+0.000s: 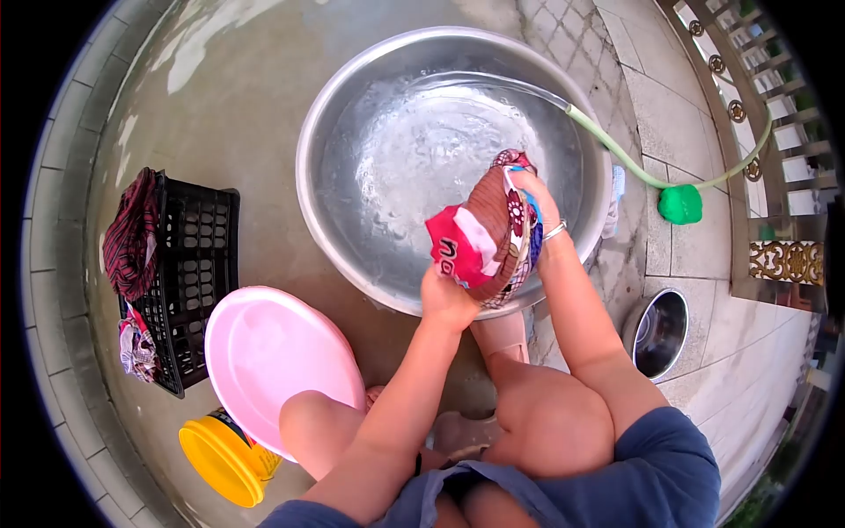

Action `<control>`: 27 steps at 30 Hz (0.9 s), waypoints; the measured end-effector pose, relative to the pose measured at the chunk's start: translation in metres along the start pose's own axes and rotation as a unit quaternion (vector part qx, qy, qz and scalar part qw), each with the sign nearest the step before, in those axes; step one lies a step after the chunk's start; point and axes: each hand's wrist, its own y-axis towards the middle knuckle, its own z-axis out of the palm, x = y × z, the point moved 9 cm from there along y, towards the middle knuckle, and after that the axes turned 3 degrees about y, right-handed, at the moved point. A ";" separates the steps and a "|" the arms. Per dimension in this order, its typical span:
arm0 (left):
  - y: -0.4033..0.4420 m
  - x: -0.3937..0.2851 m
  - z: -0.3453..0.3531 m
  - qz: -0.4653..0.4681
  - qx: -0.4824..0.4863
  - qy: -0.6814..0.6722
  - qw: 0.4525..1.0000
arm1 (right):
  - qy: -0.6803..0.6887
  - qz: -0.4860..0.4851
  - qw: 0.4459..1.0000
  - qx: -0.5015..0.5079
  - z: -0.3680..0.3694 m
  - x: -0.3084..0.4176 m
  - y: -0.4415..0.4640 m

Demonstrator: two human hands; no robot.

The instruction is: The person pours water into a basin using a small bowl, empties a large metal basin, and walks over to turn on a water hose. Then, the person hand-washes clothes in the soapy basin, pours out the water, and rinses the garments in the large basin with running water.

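Note:
Over the near side of a large metal basin (310, 176) I hold a bunched, multicoloured cloth (488, 209), brown-ribbed with red, white and patterned parts. My left hand (447, 295) is closed around its lower red end, which carries dark lettering. At the upper right end, my right hand (541, 202) grips the same bundle, with a silver bracelet on the wrist. Water (396, 167) fills the basin below. A pale green hose (607, 141) reaches over the right rim and pours a clear stream into it.
To the left stands a black plastic crate (198, 238) with dark red striped cloth (130, 238) over its edge. A pink tub (273, 352) leans by my left knee, near a yellow bucket (220, 462). At right are a green object (680, 204) by the hose and a small metal bowl (660, 334).

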 end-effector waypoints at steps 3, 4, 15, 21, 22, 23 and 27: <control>-0.007 -0.011 0.029 -0.045 0.060 -0.060 0.995 | -0.177 -0.072 0.981 0.037 0.025 0.038 -0.008; 0.001 -0.012 0.022 -0.045 0.058 -0.060 0.996 | -0.175 -0.069 0.981 0.037 0.032 0.041 -0.011; 0.042 -0.048 0.019 0.178 -0.054 0.390 0.902 | -0.267 -0.186 0.943 -0.074 0.002 0.024 0.033; 0.052 -0.063 0.009 0.184 -0.068 0.795 0.574 | -0.163 -0.037 0.982 -0.093 -0.040 -0.039 0.047; 0.062 -0.061 -0.010 0.136 -0.082 0.808 0.567 | -0.184 -0.032 0.979 -0.087 -0.052 -0.049 0.055; 0.070 -0.060 -0.026 0.086 -0.095 0.820 0.557 | -0.243 -0.049 0.956 -0.157 -0.069 -0.050 0.056; 0.077 -0.070 -0.092 -0.025 -0.221 0.308 0.925 | -0.246 -0.042 0.959 -0.137 -0.115 -0.049 0.069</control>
